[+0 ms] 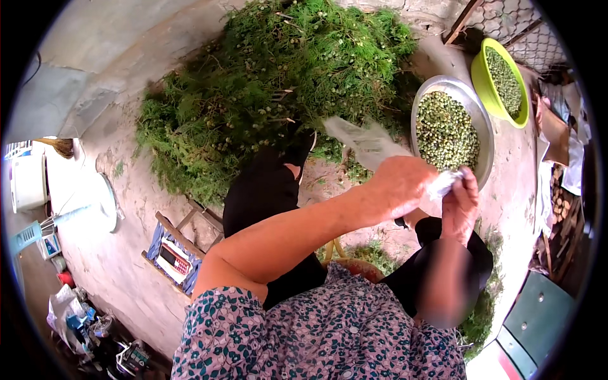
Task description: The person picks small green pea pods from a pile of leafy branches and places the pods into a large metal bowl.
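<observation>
My left hand [405, 183] reaches across to the right and is closed round a piece of thin translucent plastic [367, 143]. Part of the plastic sticks out beyond the hand toward the branches, smeared by motion. A crumpled white end of what looks like the same plastic bunches between my hands. My right hand [461, 206] pinches that crumpled end with thumb and fingers. Just beyond both hands stands a metal basin [486, 149] of small round green cones or berries [446, 130]. I cannot tell whether the plastic is a bag or a glove.
A large heap of green conifer branches [266, 82] lies ahead. A lime-green tub [479, 79] of similar green pieces stands by wire mesh. To the left are a small stool [171, 256] with a phone-like device, a pale blue fan [69, 215] and a broom [60, 147]. Firewood [560, 206] is at right.
</observation>
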Tool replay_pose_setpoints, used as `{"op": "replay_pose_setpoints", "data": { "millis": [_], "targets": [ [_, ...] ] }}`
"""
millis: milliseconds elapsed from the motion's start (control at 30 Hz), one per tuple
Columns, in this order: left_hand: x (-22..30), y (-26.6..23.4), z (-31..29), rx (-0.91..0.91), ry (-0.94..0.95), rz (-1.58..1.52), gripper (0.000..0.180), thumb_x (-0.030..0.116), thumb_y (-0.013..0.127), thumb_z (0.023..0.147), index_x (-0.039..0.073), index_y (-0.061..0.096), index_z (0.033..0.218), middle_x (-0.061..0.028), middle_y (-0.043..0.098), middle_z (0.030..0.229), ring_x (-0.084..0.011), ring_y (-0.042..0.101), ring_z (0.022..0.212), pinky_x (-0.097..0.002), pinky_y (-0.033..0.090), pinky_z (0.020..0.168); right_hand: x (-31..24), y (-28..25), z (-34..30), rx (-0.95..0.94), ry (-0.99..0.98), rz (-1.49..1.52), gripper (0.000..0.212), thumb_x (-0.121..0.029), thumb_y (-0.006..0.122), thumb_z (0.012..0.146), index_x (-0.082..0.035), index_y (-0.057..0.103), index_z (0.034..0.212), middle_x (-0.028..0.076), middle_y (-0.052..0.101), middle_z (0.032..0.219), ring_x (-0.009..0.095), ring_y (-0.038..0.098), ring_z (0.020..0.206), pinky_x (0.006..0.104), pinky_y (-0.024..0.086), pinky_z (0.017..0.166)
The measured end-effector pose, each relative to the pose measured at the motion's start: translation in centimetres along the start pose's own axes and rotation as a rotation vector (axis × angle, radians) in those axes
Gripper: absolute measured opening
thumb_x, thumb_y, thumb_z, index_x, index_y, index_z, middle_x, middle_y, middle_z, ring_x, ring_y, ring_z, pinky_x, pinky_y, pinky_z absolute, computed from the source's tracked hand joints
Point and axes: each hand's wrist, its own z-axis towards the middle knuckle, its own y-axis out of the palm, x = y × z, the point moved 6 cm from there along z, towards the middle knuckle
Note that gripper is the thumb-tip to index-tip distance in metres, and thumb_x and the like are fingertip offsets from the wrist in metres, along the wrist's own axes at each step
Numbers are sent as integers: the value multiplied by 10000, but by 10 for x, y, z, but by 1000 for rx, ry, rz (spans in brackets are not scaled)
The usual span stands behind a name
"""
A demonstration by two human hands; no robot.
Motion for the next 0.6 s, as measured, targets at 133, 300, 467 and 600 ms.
{"op": "replay_pose_setpoints", "data": {
  "millis": [133, 300, 467, 600],
  "targets": [
    [22, -4, -10, 190, 268, -245, 163, 25, 573, 685, 10, 547, 845, -114, 563, 785, -301, 563, 786, -389, 458, 699, 33, 11, -4, -164, 130, -517, 546, -129, 669, 725, 4, 465, 1213, 63, 587, 978, 129, 556, 861, 241, 453, 747],
    [28, 16, 1, -236, 227, -271, 149, 6, 589, 701, 48, 592, 844, -97, 587, 838, -248, 587, 827, -342, 494, 704, 22, 43, -27, -380, -25, -193, 310, -118, 630, 742, 37, 592, 1008, 46, 606, 881, 93, 543, 804, 218, 434, 719],
    [-4, -10, 12, -157, -117, -69, 79, 12, 609, 740, 18, 597, 818, -94, 600, 799, -179, 592, 677, -223, 524, 572, -57, -57, -12, 152, -122, -1050, 209, 49, 453, 732, -1, 600, 872, -2, 528, 664, 91, 485, 625, 239, 414, 586],
    [-18, -73, 17, 206, -177, -61, 106, 74, 573, 820, 56, 645, 896, -97, 650, 830, -142, 605, 665, -232, 511, 584, -170, -204, -54, 434, -246, -1413, 85, -38, 472, 782, -11, 473, 702, 10, 453, 584, 90, 397, 540, 238, 338, 500]
  ]
}}
